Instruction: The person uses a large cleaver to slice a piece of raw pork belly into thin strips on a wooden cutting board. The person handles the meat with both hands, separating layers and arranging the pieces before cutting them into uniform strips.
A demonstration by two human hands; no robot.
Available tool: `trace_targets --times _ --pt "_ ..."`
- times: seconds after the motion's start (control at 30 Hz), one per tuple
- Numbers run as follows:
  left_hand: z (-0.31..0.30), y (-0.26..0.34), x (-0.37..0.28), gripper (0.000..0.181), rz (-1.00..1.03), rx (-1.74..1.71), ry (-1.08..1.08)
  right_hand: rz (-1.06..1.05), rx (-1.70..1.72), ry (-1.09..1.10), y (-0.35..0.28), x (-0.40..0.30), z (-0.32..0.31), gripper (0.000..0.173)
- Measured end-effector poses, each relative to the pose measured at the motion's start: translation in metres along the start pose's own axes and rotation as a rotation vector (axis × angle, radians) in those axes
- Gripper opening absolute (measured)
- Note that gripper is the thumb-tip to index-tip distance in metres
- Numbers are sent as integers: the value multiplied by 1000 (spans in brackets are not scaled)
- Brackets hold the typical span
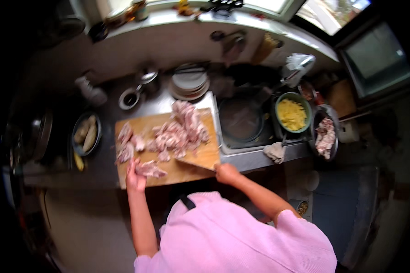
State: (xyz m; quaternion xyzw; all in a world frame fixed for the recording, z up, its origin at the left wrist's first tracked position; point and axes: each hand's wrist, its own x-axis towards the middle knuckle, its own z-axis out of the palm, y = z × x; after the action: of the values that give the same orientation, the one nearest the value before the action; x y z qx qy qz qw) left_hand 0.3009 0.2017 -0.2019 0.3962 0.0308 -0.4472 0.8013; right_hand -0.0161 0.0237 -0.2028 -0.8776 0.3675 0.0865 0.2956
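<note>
My left hand [135, 179] holds a piece of raw meat [151, 169] over the front left of a wooden cutting board [188, 170]. In my right hand [226, 173] is the handle end of a knife [196, 165], whose blade points left across the board's front right part. Behind the blade lies a heap of chopped raw meat [177, 134], with one larger chunk [185, 112] on its far side. A smaller group of meat pieces [125, 146] rests at the board's left edge, just beyond my left hand.
Right of the board is a sink [225, 150] holding a large basin [241, 119] and a green bowl of yellow pieces [292, 114]. Farther right stands a bowl of meat [325, 138]. Stacked plates [189, 82], a small cup [129, 99] and a bowl of pale roots [86, 134] surround the board.
</note>
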Motion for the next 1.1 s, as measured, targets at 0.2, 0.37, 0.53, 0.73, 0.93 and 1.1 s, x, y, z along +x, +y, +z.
trace_targets --times 0.2,0.37,0.53,0.73,0.93,1.1 --pt "-70 -33 41 22 69 -291 220 9 14 29 4 -4 -5 11" --pt "-129 -45 38 19 185 -53 377 29 12 10 3 -4 -6 12" --pt "-89 -30 20 32 300 864 562 8 -16 -13 2 3 -2 13" --pt "-93 -12 16 35 416 1636 616 -17 -55 14 0 -2 -3 12" --pt "-67 5 16 26 209 1747 602 -38 -59 76 -8 -6 -5 10" --pt "-72 19 10 27 124 1671 449 -24 4 62 -38 -18 -2 13"
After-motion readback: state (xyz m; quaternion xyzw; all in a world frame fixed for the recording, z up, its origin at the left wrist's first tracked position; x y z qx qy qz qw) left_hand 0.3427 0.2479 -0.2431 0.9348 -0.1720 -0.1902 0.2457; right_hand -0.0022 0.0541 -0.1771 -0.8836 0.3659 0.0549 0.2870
